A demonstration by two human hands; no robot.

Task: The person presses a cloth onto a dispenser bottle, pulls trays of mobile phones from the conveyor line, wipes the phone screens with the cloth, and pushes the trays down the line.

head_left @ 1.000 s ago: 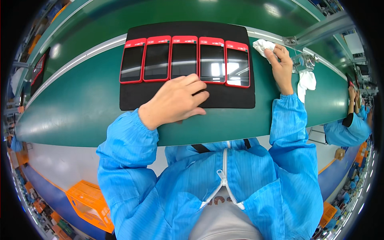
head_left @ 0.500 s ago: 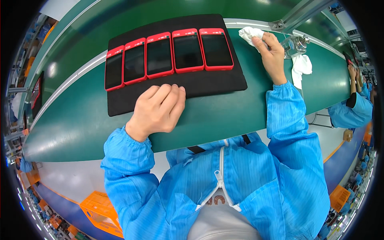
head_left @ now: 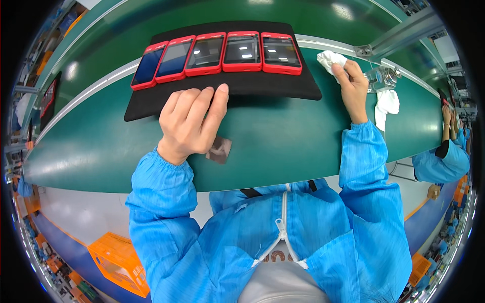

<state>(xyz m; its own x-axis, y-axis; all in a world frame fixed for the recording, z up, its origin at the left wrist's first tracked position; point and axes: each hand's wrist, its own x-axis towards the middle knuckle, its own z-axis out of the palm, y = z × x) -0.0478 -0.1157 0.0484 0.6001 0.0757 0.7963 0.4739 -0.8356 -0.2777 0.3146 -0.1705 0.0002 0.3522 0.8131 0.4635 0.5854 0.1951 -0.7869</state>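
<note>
Five red-framed handheld devices with dark screens, one of them a device (head_left: 242, 50) near the middle, stand side by side on a black mat (head_left: 273, 88). Curled at the mat's near edge, my left hand (head_left: 189, 118) has its fingertips over the rim and appears to grip it; its thumb is hidden. The mat looks tilted, its near side raised. A small greyish square piece (head_left: 220, 150) lies on the bench beside that hand. My right hand (head_left: 354, 86) pinches a white cloth (head_left: 328, 59) beside a clear bottle (head_left: 376, 80) with a metal top.
Another white cloth (head_left: 387, 103) lies on the green bench (head_left: 283, 136) by the bottle. A metal post (head_left: 399, 38) rises at the far right. A co-worker's blue sleeve (head_left: 442, 161) is at the right, and an orange crate (head_left: 118, 260) stands on the floor at lower left.
The mat's near edge has risen with my left hand, and the screens now reflect ceiling lights. The small greyish piece has come into sight. My right hand still holds the cloth; the view has shifted slightly.
</note>
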